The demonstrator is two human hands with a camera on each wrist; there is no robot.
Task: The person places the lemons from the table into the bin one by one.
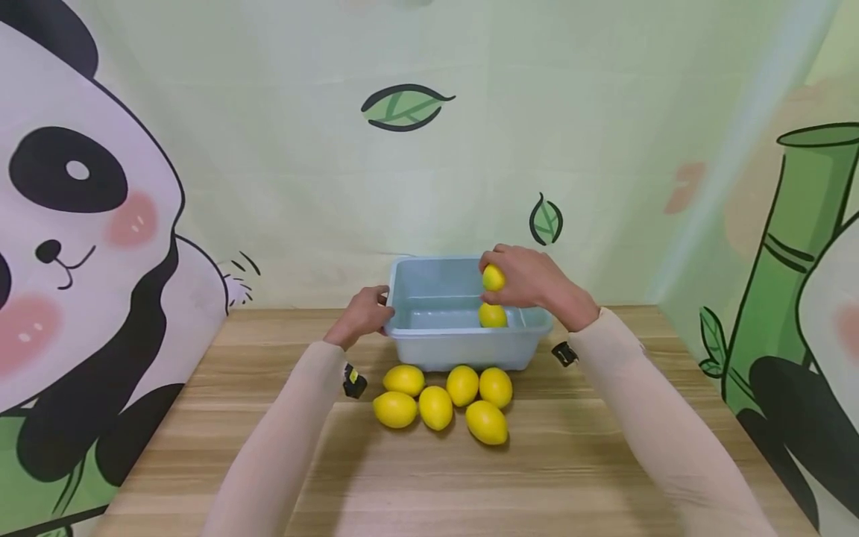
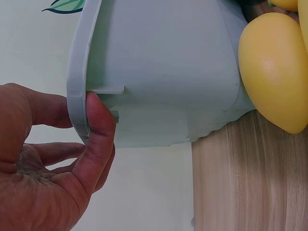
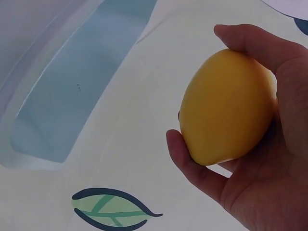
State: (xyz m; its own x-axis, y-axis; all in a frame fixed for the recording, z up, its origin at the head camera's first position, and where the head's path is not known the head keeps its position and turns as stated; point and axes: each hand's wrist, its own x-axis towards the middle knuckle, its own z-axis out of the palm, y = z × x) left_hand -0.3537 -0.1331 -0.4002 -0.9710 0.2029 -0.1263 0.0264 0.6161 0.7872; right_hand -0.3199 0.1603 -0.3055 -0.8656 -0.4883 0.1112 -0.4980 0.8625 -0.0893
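Note:
A light blue plastic basin stands on the table against the backdrop. My left hand pinches its left rim, and in the left wrist view thumb and fingers sit on either side of that rim. Over the basin's right part, my right hand holds a lemon between thumb and fingers. Below it, another lemon lies inside the basin. Several more lemons lie on the table just in front of the basin.
The wood-grain table ends at a cloth backdrop printed with pandas, leaves and bamboo. A dark wrist-camera piece hangs by the left sleeve, and another camera piece by the right one.

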